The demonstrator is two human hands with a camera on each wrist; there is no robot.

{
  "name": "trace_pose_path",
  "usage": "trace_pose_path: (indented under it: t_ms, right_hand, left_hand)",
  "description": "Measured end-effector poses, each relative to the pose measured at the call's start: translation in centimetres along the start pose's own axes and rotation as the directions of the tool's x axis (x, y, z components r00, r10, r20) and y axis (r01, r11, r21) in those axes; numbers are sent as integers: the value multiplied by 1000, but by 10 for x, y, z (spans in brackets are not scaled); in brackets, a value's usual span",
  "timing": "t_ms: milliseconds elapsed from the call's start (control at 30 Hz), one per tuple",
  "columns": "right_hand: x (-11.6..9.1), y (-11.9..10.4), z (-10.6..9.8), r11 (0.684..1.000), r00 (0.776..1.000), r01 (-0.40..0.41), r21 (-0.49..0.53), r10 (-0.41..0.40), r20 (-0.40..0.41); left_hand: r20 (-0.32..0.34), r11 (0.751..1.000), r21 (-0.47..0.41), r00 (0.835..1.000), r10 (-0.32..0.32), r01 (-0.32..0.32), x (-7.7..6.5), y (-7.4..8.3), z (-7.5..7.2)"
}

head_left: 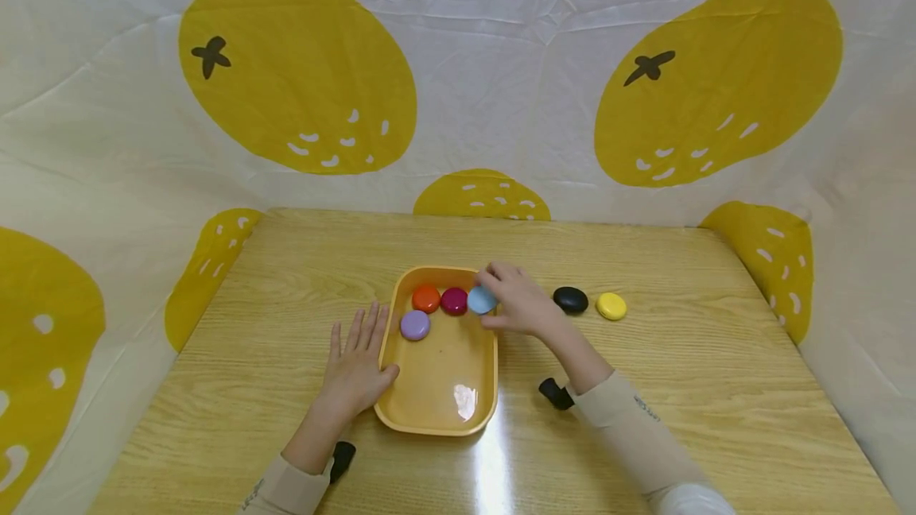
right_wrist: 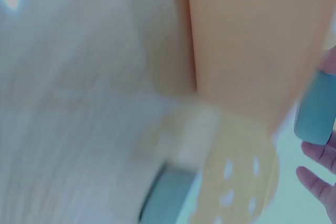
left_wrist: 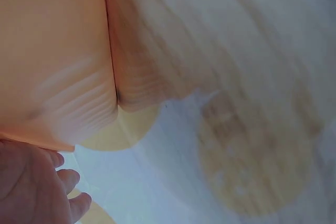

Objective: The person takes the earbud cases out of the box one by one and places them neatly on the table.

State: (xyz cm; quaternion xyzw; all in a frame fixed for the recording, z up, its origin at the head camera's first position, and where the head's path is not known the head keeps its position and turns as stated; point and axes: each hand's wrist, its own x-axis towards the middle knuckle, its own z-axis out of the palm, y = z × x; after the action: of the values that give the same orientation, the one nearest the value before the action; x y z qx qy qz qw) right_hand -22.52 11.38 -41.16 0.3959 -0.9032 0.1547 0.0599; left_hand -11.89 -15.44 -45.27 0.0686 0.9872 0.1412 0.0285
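Note:
My right hand (head_left: 521,298) pinches a light blue round disc (head_left: 483,300) just inside the right rim of a yellow-orange tray (head_left: 436,429). In the right wrist view the same disc (right_wrist: 315,109) shows edge-on between the thumb and fingers, beside the tray wall (right_wrist: 252,35). Against the tray's left side rests my left hand (head_left: 358,364), fingers straight, thumb at the rim. Inside the tray lie an orange disc (head_left: 425,298), a dark magenta disc (head_left: 454,301) and a lilac disc (head_left: 415,325). The left wrist view catches only part of that hand (left_wrist: 39,187).
Right of the tray, a black disc (head_left: 570,300) and a yellow disc (head_left: 611,306) lie on the wood-grain table (head_left: 665,388). A white cloth (head_left: 501,86) with yellow fruit prints hangs behind and along both sides of the table.

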Motion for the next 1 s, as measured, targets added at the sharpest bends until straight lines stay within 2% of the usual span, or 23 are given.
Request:
trace_pose_path:
  t_ms: [100,200,333,467,567,667,1000]
  right_hand:
    - [-13,22,-12,995,994,-97,25,98,-57]
    - [-28,44,-24,980,975,-190,58,195,-103]
    - [-49,70,-35,944,933,-315,95,326,-152]
    - [-72,93,-43,896,879,-432,104,444,-174]
    - [-88,106,-47,859,843,-501,111,513,-162]
    - [-104,116,-50,828,817,-548,115,560,-136]
    - [-148,140,-50,756,757,-643,123,652,-51]
  left_hand:
    - [-7,1000,2,1000,0,0,0,0,0]
    - [-12,1000,5,1000,3,-3,1,1,0]
    - [-15,1000,2,1000,4,-4,0,0,0]
    - [-14,1000,4,1000,2,-2,1,0,0]
    - [-11,1000,6,1000,1,-1,1,0,0]
    - [-10,1000,8,1000,2,-2,1,1,-1]
    - [15,1000,-7,1000,-7,8,0,3,-3]
